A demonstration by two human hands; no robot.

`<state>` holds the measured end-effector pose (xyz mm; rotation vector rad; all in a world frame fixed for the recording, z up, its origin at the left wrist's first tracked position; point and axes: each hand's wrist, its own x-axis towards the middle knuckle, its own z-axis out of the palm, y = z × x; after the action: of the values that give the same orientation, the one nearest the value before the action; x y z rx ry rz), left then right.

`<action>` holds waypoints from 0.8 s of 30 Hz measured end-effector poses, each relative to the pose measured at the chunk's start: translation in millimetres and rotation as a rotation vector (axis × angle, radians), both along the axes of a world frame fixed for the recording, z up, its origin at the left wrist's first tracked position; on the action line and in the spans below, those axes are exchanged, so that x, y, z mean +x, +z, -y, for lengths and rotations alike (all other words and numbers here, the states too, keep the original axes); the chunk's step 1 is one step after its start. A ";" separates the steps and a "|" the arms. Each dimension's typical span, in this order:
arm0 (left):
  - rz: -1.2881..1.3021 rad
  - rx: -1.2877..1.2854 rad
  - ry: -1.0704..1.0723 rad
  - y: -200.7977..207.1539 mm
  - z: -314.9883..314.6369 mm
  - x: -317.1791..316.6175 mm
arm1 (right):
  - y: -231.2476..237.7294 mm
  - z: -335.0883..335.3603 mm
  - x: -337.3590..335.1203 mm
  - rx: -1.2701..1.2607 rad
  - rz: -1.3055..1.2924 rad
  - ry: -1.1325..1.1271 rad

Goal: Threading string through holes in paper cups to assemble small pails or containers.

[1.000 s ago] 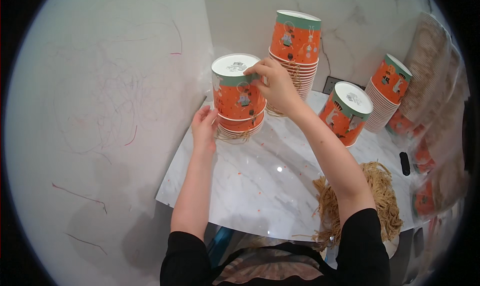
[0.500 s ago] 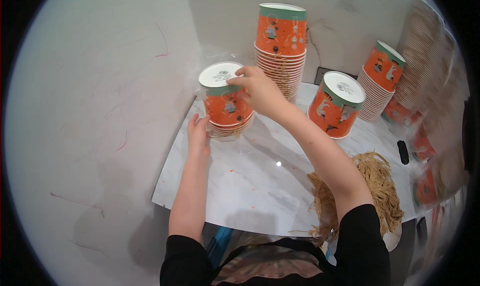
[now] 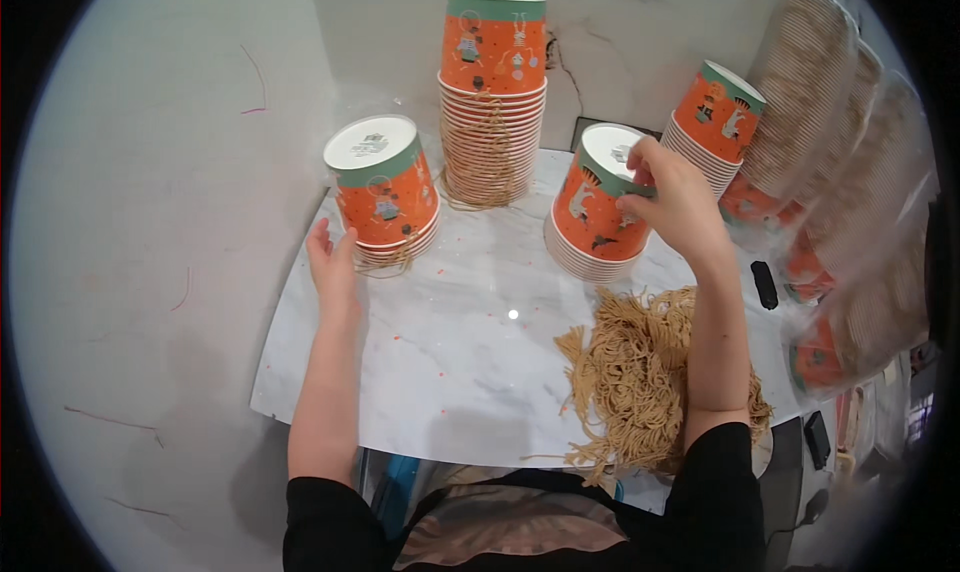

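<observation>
The left hand (image 3: 333, 264) is partly open, thumb apart from its loosely bent fingers, just beside the lower rims of a short stack of upside-down orange paper cups with a green band and white base (image 3: 388, 200); whether it touches them I cannot tell. The right hand (image 3: 682, 197) has its fingers bent and its thumb near the upper side of another upturned stack of orange, green-banded paper cups (image 3: 600, 212), fingertips at the edge of the white base; whether they grip I cannot tell.

A thin tan cord (image 3: 385, 266) lies around the foot of the stack by the left hand. Between the hands and farther from the person stands a tall stack of matching orange paper cups (image 3: 494, 52), tan cords hanging down its front. Under and beside the right forearm lies a thick, tangled heap of tan cords (image 3: 635, 377). Just right of the right wrist is a small black oblong object (image 3: 764, 285). Behind the right hand leans a smaller stack of orange cups (image 3: 716, 120), and beyond it, farther right, clear plastic sleeves packed with nested cups (image 3: 805, 82). Beneath both hands spreads a white, grey-veined tabletop (image 3: 470, 372) flecked with orange bits.
</observation>
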<state>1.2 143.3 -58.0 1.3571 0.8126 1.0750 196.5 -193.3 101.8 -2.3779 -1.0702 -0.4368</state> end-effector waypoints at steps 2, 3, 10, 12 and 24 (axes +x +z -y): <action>0.008 0.024 0.006 -5.2 0.4 2.3 | -7.9 4.0 10.7 0.028 -0.006 0.037; 0.003 0.024 -0.004 -8.1 1.5 5.4 | -11.2 6.7 17.5 0.058 -0.012 0.081; -0.043 0.244 0.137 -22.5 -7.8 5.7 | -15.0 19.4 49.1 0.407 -0.093 0.213; -0.027 0.332 0.191 -20.8 -5.4 5.0 | -14.5 21.3 51.0 0.437 -0.029 0.202; 0.010 1.006 0.020 6.0 86.3 11.7 | -15.9 9.5 36.9 0.544 0.090 0.277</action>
<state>12.9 56.9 -52.0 2.1549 0.2353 1.5960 233.3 -202.8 85.8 -1.7240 -1.1274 -0.6426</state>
